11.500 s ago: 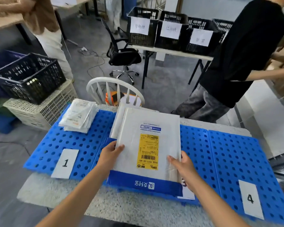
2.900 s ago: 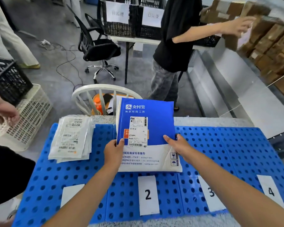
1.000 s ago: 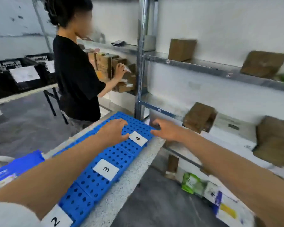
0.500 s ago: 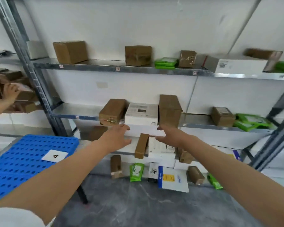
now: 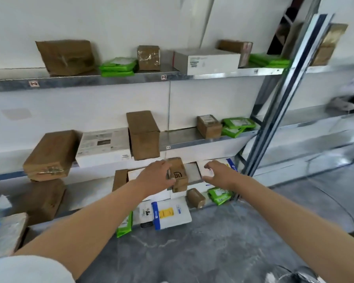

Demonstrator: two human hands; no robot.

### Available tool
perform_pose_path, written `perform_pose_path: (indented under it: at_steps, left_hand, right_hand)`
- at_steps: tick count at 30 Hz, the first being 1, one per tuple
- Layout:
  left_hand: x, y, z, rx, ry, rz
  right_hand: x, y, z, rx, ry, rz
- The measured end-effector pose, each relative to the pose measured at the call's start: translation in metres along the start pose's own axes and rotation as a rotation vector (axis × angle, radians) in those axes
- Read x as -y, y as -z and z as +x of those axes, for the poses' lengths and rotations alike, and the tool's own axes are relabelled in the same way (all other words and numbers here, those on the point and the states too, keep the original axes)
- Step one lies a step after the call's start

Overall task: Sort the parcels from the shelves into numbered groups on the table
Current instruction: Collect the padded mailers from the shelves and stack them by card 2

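Metal shelves (image 5: 192, 144) in front of me hold many parcels. On the lower level a small brown carton with a black logo (image 5: 179, 174) stands beside a flat white parcel (image 5: 193, 172). My left hand (image 5: 155, 177) reaches in, its fingers against the carton's left side. To the right of the carton, my right hand (image 5: 219, 174) hovers over the white parcel with its fingers spread and nothing in it. A white mailer with a yellow label (image 5: 170, 215) and green packets (image 5: 220, 196) lie on the lowest level.
The middle shelf carries a white box (image 5: 104, 148), a tall brown box (image 5: 144, 135), a tilted brown box (image 5: 49, 156) and green packets (image 5: 236, 127). A steel upright (image 5: 274, 119) stands at the right. The table corner (image 5: 6, 231) shows at the lower left.
My view has turned from the table to the shelves and shifted right. Both hands have dropped from the middle shelf to the lower one; the left now meets the small brown carton.
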State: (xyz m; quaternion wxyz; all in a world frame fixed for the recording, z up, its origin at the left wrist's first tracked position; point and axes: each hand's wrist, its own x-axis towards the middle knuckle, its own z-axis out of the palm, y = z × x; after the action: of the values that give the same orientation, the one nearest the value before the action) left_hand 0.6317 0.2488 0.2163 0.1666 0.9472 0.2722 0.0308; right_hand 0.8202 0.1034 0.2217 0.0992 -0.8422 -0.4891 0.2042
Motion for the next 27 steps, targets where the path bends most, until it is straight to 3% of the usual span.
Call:
perform_pose_path:
  at_steps: [14, 27]
  left_hand:
    - [0.026, -0.050, 0.182, 0.224, -0.100, -0.079]
    - [-0.007, -0.086, 0.282, 0.280, -0.214, -0.090]
  right_hand:
    - [-0.067, 0.010, 0.120, 0.015, -0.327, 0.050]
    - [-0.126, 0.015, 0.167, 0.041, -0.389, 0.020]
